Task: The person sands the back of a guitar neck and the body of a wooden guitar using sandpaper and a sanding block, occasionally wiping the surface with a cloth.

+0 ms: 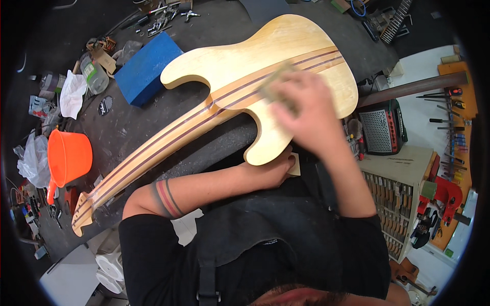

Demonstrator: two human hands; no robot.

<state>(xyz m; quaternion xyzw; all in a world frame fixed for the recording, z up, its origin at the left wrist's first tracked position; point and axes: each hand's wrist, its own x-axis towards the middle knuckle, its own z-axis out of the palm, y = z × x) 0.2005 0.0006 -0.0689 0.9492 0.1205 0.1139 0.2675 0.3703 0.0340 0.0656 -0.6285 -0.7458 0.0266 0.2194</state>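
An unfinished wooden guitar [270,43] lies back up, its body pale with dark stripes along the middle. Its long neck [158,140] runs down to the headstock [82,214] at the lower left. My right hand [306,104], smeared by motion, is closed round a greenish-grey sanding pad [275,92] pressed on the striped part of the body. Beneath the lower horn, my left hand [273,172] is closed against the body's near edge, its fingertips partly hidden. A small pale square piece [295,165] sticks out beside its fingers.
A blue block [146,69] sits against the upper horn on the dark bench [209,33]. Towards the left are an orange dipper [70,157], a clear bottle [95,76] and white paper [73,95]. An amplifier [378,128], a drawer cabinet [395,199] and hanging tools [454,117] stand right.
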